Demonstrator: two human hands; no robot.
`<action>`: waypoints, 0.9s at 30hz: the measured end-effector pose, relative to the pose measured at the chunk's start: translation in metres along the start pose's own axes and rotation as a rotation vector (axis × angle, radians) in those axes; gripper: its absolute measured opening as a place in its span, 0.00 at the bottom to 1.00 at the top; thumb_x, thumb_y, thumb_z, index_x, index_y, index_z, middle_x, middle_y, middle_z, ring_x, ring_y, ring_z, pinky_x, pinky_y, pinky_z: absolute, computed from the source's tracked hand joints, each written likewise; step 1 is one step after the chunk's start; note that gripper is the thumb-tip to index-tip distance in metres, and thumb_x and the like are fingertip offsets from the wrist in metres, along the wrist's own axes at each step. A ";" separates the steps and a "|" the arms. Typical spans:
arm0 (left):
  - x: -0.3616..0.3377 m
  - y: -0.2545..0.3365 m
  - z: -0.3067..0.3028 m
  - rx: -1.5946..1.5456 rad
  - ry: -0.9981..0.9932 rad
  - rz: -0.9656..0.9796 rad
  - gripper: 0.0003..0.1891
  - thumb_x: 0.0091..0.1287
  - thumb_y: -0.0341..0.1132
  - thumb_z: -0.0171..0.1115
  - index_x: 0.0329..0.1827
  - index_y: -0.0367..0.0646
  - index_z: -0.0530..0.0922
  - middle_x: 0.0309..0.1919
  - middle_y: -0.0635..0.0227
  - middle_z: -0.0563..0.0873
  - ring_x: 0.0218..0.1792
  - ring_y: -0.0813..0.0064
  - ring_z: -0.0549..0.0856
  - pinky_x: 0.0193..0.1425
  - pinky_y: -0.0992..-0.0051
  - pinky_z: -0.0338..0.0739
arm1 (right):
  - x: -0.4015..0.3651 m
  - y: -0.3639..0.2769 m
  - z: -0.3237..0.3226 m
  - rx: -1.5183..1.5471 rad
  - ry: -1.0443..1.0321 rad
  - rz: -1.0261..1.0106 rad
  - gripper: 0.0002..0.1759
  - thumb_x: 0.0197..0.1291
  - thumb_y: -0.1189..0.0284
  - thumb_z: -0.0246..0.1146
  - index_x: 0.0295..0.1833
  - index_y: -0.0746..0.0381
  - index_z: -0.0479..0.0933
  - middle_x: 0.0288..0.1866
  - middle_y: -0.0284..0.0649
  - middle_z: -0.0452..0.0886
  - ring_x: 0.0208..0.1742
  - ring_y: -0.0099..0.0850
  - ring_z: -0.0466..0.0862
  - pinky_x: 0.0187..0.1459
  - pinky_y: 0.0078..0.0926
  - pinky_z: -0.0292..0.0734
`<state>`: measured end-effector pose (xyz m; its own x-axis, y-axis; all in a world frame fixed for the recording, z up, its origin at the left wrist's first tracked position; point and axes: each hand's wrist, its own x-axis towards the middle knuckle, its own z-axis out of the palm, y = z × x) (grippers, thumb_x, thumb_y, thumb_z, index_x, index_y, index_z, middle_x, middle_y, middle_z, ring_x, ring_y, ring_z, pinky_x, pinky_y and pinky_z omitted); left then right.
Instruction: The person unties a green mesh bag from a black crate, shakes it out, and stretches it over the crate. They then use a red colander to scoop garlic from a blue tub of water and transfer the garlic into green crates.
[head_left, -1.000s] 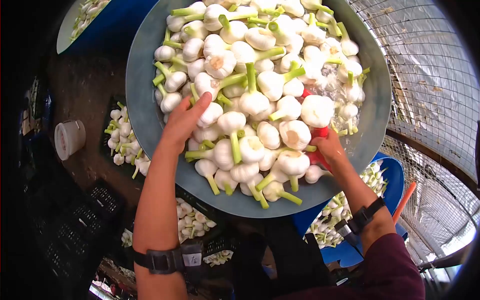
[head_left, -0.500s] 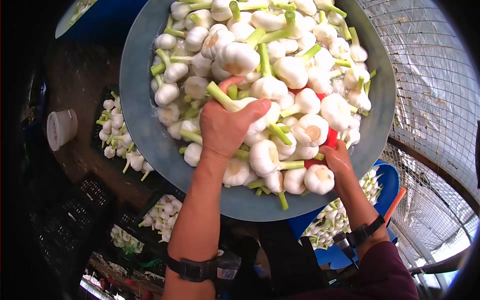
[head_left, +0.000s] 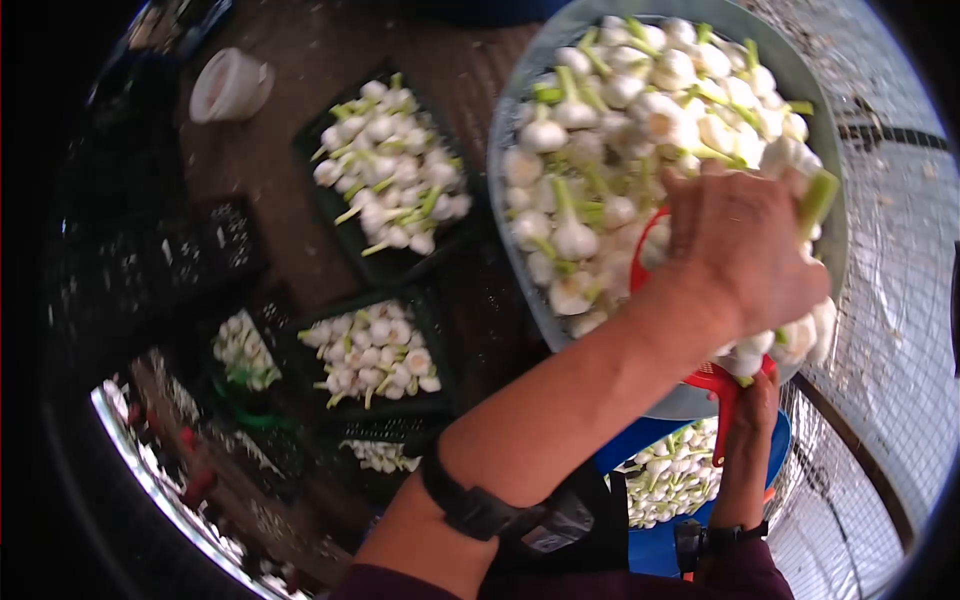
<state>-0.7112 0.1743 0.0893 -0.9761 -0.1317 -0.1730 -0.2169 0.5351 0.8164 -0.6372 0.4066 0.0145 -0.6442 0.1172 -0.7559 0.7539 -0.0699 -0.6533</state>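
Observation:
Garlic bulbs with cut green stems (head_left: 575, 238) fill a large round grey tub (head_left: 508, 130) with wet-looking contents. Among them a red plastic strainer (head_left: 708, 378) with small holes is heaped with bulbs, and its handle points down toward me. My right hand (head_left: 758, 402) is closed at that handle, below the tub's near rim. Over the heap, my left hand (head_left: 740, 250) curls around garlic, with a thick green stem (head_left: 818, 203) sticking out beside it. Its fingertips are partly hidden and slightly blurred.
Dark crates of garlic (head_left: 395, 165) stand on the floor to the left, with another crate (head_left: 372, 350) nearer me. A white bucket (head_left: 232, 85) is farther off. Beneath the tub, a blue container (head_left: 650, 545) holds more garlic. Wire mesh (head_left: 870, 400) runs along the right.
The view has swung left, so the tub appears farther right. My left hand now reaches across above the strainer. The strainer, earlier mostly buried in bulbs, now shows its red rim and handle.

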 end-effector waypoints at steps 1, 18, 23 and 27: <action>-0.006 0.004 -0.006 -0.033 0.042 0.013 0.17 0.38 0.44 0.58 0.28 0.43 0.75 0.22 0.60 0.80 0.29 0.59 0.80 0.38 0.63 0.70 | -0.005 0.000 0.004 -0.010 -0.001 -0.036 0.20 0.56 0.70 0.47 0.56 0.61 0.60 0.46 0.48 0.73 0.36 0.43 0.79 0.19 0.34 0.78; -0.257 -0.052 -0.172 -0.078 0.330 -0.248 0.24 0.44 0.44 0.57 0.46 0.46 0.73 0.40 0.63 0.79 0.45 0.65 0.74 0.48 0.57 0.61 | -0.135 0.067 0.116 -0.293 -0.637 -0.246 0.23 0.52 0.65 0.52 0.51 0.67 0.62 0.43 0.48 0.73 0.37 0.38 0.76 0.34 0.31 0.73; -0.397 -0.097 -0.179 0.044 0.790 -0.338 0.24 0.43 0.44 0.60 0.44 0.42 0.74 0.38 0.64 0.80 0.40 0.64 0.78 0.42 0.63 0.66 | -0.171 0.145 0.148 -0.520 -0.830 -0.215 0.32 0.51 0.56 0.58 0.56 0.67 0.60 0.51 0.46 0.70 0.47 0.38 0.76 0.42 0.31 0.76; -0.535 -0.144 -0.176 0.002 0.971 -0.339 0.28 0.41 0.45 0.64 0.46 0.41 0.74 0.36 0.61 0.81 0.36 0.64 0.80 0.40 0.65 0.72 | -0.259 0.221 0.188 -0.499 -0.972 -0.141 0.21 0.57 0.71 0.52 0.55 0.64 0.62 0.44 0.45 0.73 0.37 0.36 0.79 0.27 0.29 0.78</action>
<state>-0.1548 0.0213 0.1615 -0.4305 -0.8937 0.1268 -0.4794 0.3454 0.8068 -0.3282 0.1750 0.0577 -0.3904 -0.7520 -0.5311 0.4924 0.3169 -0.8106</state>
